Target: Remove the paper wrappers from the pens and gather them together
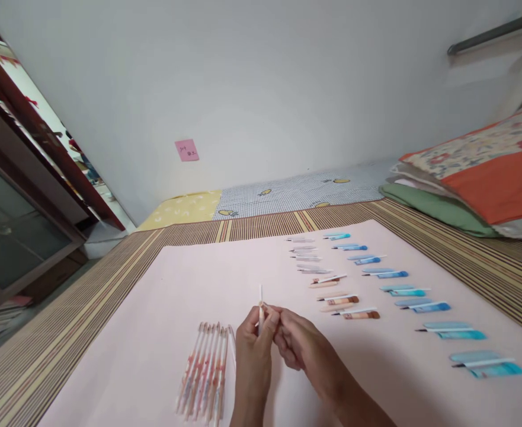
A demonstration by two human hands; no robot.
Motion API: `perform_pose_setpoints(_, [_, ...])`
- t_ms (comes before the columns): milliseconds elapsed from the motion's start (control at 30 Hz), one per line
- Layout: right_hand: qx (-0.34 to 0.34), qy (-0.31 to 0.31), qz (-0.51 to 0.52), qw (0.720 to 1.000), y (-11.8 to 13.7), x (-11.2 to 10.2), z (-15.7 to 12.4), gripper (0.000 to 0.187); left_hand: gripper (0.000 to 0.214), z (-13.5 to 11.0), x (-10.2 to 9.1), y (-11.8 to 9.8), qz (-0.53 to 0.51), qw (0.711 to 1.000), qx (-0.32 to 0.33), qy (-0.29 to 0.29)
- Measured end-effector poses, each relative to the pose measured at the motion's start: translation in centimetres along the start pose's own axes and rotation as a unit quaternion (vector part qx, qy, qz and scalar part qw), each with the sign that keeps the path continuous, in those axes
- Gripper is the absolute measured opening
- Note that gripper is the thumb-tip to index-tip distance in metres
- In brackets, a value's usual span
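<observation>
Upright between my hands is a pen barrel, with a thin white refill [261,293] sticking out of its top. My left hand [252,344] is closed around the barrel, thumb along its side. From the right, my right hand [303,341] is closed too, its fingertips pinching at the barrel's upper end; the other fingers are curled. Beside my left wrist lies a row of several pens [204,367] with clear caps and red-orange patterns. On the right, pens taken apart lie in groups of barrel, cap and refill: blue sets [429,306], brown sets [356,314] and pale grey sets [307,258].
A pale pink sheet [189,279] covers much of the striped mat [122,261]. Folded orange and floral bedding [487,178] is piled at the right. Behind stands a white wall with a pink note [186,150]. A doorway opens at the far left.
</observation>
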State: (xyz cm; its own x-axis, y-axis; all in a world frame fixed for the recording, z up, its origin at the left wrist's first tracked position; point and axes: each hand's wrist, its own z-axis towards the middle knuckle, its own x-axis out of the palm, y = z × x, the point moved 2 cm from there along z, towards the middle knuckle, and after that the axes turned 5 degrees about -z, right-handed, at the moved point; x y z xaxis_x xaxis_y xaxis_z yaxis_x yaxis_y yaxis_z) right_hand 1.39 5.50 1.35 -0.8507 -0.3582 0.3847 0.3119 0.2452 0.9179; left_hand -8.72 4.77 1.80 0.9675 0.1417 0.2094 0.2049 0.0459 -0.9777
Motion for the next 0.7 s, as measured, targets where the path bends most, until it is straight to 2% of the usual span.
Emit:
perform_pose_setpoints(133, [-0.029, 0.016, -0.166, 0.986, 1.2, -0.8, -0.4, 0.040, 0.035, 0.2, -0.2, 0.2, 0.027, 0.999, 0.009, -0.035])
perform_pose_setpoints(200, [-0.035, -0.005, -0.213, 0.976, 1.4, -2.0, -0.2, 0.041, 0.036, 0.4, -0.4, 0.5, -0.003, 1.000, 0.001, -0.026])
perform_pose_setpoints(267, [-0.047, -0.050, -0.287, 0.955, 1.2, -3.5, 0.1, 0.033, 0.035, 0.7, -0.7, 0.9, -0.047, 0.999, -0.016, -0.015])
perform_pose_setpoints(333, [-0.069, -0.067, -0.391, 0.915, 0.7, -4.5, 0.3, 0.020, 0.034, 0.9, -1.0, 1.1, -0.082, 0.996, -0.034, -0.016])
perform_pose_setpoints(433, [-0.089, -0.034, -0.532, 0.841, -0.4, -4.9, 0.4, 0.022, 0.034, 1.0, -1.4, 1.2, -0.118, 0.992, -0.046, -0.014])
perform_pose_setpoints(567, [-0.045, 0.011, -0.656, 0.753, -1.7, -4.3, 0.5, 0.023, 0.030, 0.9, -1.7, 1.0, -0.164, 0.985, -0.056, 0.010])
perform_pose_setpoints(633, [-0.028, 0.022, -0.690, 0.723, -2.1, -4.1, 0.6, 0.019, 0.029, 0.8, -1.8, 0.9, -0.169, 0.984, -0.059, 0.022])
perform_pose_setpoints(700, [-0.037, 0.012, -0.701, 0.712, -2.3, -4.0, 0.7, 0.018, 0.029, 0.7, -1.9, 0.9, -0.162, 0.984, -0.062, 0.032])
